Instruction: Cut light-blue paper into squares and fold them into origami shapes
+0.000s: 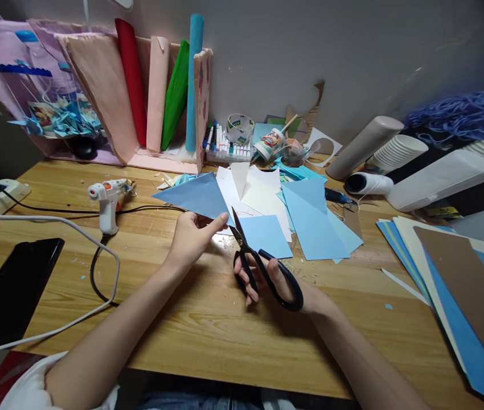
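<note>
Between the thumb and fingers of my left hand [191, 239] is a blue paper triangle [199, 195], held up over the table with its long point to the left. My right hand [267, 279] has its fingers through the handles of black scissors [246, 247]. The scissor blades are parted, and their tips are at the triangle's lower right corner, close to my left thumb. Behind and below the scissors lie a small blue paper piece [267, 234], white paper [265, 191] and larger blue sheets [316, 219].
A glue gun [109, 202], a phone [13, 287] and a white cable [75, 225] lie at left. Paper rolls [133, 85] stand in a pink organizer behind. Markers [229, 147] sit at the back. Stacked sheets [468, 290] and paper cups [400, 152] are at right.
</note>
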{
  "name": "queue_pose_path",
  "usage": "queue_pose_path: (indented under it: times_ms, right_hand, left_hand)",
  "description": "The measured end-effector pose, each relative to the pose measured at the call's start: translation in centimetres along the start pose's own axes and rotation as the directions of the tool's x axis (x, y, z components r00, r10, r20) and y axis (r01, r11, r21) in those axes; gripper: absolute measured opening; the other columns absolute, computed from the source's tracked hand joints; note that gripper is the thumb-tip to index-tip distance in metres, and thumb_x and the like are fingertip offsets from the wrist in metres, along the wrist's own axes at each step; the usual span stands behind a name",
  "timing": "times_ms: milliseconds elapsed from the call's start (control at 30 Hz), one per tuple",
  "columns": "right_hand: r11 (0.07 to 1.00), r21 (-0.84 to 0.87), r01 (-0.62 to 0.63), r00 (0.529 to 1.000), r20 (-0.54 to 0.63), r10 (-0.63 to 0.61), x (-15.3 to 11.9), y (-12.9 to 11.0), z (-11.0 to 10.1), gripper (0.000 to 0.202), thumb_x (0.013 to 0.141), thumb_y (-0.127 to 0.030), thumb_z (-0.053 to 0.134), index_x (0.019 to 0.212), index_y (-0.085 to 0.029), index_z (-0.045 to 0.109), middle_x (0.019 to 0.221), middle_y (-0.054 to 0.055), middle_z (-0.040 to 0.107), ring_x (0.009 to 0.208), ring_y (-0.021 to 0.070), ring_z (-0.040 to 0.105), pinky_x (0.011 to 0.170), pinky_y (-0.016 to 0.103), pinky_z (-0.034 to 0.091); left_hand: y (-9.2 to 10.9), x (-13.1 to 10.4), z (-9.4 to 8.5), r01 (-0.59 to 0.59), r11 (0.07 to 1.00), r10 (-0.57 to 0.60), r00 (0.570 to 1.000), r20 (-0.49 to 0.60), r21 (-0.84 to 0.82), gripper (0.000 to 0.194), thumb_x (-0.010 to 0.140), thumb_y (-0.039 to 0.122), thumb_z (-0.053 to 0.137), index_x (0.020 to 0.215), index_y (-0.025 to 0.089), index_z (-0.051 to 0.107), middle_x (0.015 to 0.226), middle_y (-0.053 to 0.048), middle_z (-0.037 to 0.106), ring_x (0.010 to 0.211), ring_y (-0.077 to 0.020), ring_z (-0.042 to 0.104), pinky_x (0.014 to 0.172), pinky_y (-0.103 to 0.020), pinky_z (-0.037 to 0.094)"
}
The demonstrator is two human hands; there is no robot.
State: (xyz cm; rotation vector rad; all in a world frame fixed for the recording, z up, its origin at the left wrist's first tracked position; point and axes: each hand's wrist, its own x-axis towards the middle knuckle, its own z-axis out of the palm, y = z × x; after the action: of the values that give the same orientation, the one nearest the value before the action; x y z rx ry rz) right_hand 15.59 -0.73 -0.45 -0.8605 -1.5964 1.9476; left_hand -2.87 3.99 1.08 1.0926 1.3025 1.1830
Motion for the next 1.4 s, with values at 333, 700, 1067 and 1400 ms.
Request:
queue_pose_path:
  times_ms: [333, 700, 1067, 1400]
  right_hand:
    - [1.000, -0.014, 0.019, 1.000, 0.002, -0.019, 0.1, 0.2, 0.0, 0.062, 0.077, -0.072, 0.023, 0.098, -0.018, 0.046, 0.079, 0.001, 0.041, 0.053, 0.0075, 0.044, 0.056, 0.029, 0.050]
    - [0.999, 0.039, 0.017, 1.000, -0.023, -0.016, 0.5, 0.9, 0.5, 0.058, 0.075, -0.071, 0.030, 0.091, -0.017, 0.045, 0.070, -0.004, 0.038, 0.045, 0.0041, 0.041, 0.049, 0.026, 0.051]
    - [0.996, 0.086, -0.039, 0.993, -0.105, 0.047, 0.8, 1.4, 0.9, 0.049, 0.077, -0.065, 0.041, 0.085, -0.017, 0.046, 0.068, -0.005, 0.039, 0.040, 0.0022, 0.040, 0.039, 0.019, 0.046]
    - [0.996, 0.074, 0.056, 0.998, -0.047, -0.052, 0.9, 1.5, 1.5, 0.062, 0.073, -0.074, 0.026, 0.093, -0.018, 0.043, 0.068, -0.005, 0.034, 0.046, 0.0044, 0.041, 0.051, 0.028, 0.051]
  left_hand:
    - [0.1, 0.1, 0.0, 0.023, 0.999, -0.022, 1.000, 0.010, -0.045, 0.032, 0.062, 0.037, 0.072, 0.077, 0.010, 0.064, 0.077, -0.008, 0.071, 0.069, -0.0177, 0.066, 0.069, -0.028, 0.051]
    - [0.1, 0.3, 0.0, 0.067, 0.994, -0.068, 0.998, -0.015, -0.087, 0.029, 0.059, 0.035, 0.074, 0.071, 0.010, 0.063, 0.068, -0.006, 0.069, 0.065, -0.0174, 0.065, 0.068, -0.028, 0.052]
    - [0.0, 0.4, -0.1, 0.101, 0.984, -0.102, 0.995, 0.002, -0.147, 0.027, 0.060, 0.032, 0.074, 0.071, 0.010, 0.062, 0.067, -0.004, 0.068, 0.062, -0.0131, 0.063, 0.069, -0.026, 0.051]
    - [0.1, 0.0, -0.1, 0.116, 0.988, -0.109, 0.992, 0.066, -0.105, 0.030, 0.062, 0.033, 0.073, 0.077, 0.009, 0.064, 0.068, -0.005, 0.067, 0.062, -0.0134, 0.061, 0.065, -0.024, 0.049]
